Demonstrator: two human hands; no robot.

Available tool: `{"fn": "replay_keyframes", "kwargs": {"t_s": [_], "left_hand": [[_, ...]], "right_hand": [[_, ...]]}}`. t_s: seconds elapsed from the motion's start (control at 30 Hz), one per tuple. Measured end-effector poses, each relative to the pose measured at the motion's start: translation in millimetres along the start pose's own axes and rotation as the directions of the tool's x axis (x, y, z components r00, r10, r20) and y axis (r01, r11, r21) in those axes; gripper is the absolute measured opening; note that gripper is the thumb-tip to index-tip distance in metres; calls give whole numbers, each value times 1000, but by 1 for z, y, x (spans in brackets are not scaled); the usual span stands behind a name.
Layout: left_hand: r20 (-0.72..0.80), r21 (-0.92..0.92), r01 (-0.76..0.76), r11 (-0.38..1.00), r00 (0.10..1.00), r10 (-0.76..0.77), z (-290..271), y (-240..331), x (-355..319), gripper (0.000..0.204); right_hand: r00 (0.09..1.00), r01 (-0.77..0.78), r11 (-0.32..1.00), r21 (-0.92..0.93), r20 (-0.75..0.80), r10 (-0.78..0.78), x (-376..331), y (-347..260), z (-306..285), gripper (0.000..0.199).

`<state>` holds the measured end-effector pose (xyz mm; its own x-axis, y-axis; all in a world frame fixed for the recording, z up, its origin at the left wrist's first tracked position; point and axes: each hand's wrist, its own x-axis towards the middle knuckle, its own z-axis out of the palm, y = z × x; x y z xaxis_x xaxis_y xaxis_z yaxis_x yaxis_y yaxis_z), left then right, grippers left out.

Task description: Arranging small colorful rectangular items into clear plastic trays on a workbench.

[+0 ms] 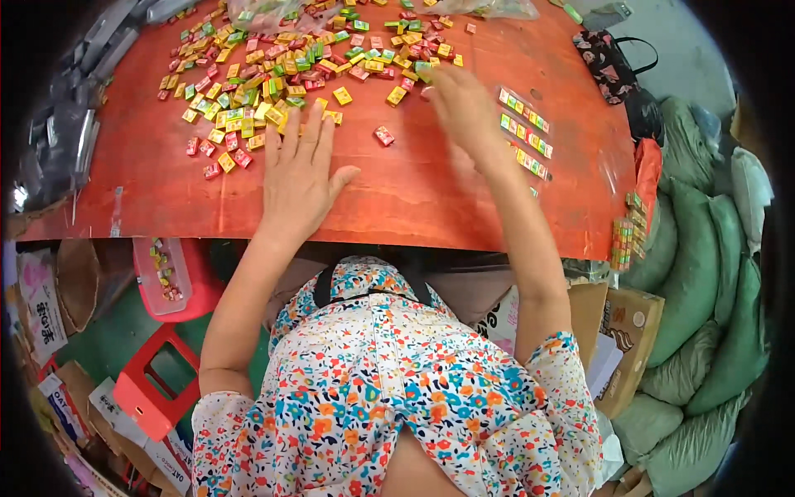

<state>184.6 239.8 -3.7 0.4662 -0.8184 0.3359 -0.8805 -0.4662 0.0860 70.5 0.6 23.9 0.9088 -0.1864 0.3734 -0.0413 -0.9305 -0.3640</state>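
Note:
Many small candy-sized boxes (281, 83) in yellow, red and green lie in a loose pile on the red table (397, 195). My left hand (300, 170) rests on the table with its fingers spread, its fingertips at the near edge of the pile beside some yellow boxes. Reaching over the pile's right side is my right hand (458, 101), smeared by motion. Its fingertips are close to several boxes, and whether they hold one is unclear. A single red box (383, 136) lies between my hands. Right of my right forearm are three short rows of boxes (526, 136).
Clear plastic bags (489, 8) lie at the far edge. Dark plastic packaging (62, 141) fills the left side. Stacked packs (628, 236) sit at the table's right corner, near green sacks (691, 273). Below left are a red stool (157, 381) and a plastic tub (170, 277).

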Motion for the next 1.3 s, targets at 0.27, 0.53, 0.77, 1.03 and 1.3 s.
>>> {"fn": "replay_keyframes", "kwargs": {"t_s": [0.27,0.53,0.77,1.03,1.3], "left_hand": [[4,-134,-39,990,999,40,-11,16,-5,74],[-51,-183,-82,980,996,74,-19,5,-22,66],[-25,-246,-49,968,999,44,-13,7,-41,63],[-43,-224,-77,972,997,69,-13,9,-40,59],[-74,-208,-60,976,996,45,-12,10,-44,52]], "right_hand": [[996,-29,973,-228,80,48,34,39,-11,27],[967,-243,966,-83,-106,234,9,42,-21,22],[985,-73,992,-99,-165,56,12,35,-26,20],[994,56,985,-163,-84,-70,5,17,-17,20],[999,7,992,-127,55,0,14,23,-10,20]]}}
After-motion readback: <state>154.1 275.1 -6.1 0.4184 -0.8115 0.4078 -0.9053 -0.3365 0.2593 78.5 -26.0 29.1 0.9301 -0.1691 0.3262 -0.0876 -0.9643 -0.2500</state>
